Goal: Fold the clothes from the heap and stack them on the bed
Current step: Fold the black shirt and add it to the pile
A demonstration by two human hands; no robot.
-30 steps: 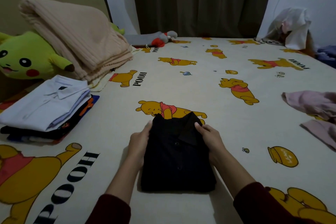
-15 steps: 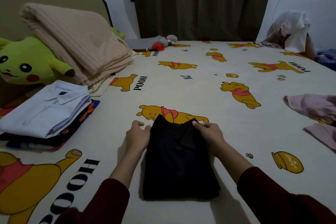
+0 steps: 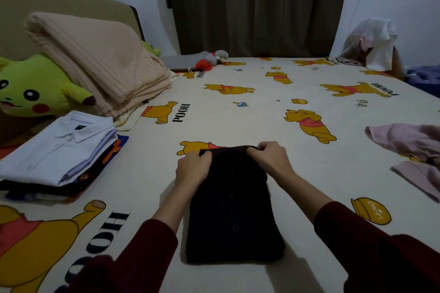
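Note:
A folded black buttoned shirt (image 3: 234,211) lies on the bed sheet (image 3: 262,126) right in front of me. My left hand (image 3: 194,169) pinches its far left corner, and my right hand (image 3: 270,156) pinches its far right corner, fingers curled over the top edge. That top edge is turned over into a straight fold, so the collar is hidden. At the left stands a stack of folded clothes (image 3: 59,152) with a white shirt on top. Unfolded pink garments (image 3: 412,147) lie at the right edge of the bed.
A folded beige blanket (image 3: 95,62) and a green plush toy (image 3: 35,88) rest by the headboard at the left. A small grey and red plush (image 3: 212,59) lies at the far side. White cloth (image 3: 371,40) is draped at the back right before dark curtains.
Both hands moved from the shirt's sides to its far corners and gripped the top edge. The collar points that stuck out are now folded under into a straight edge.

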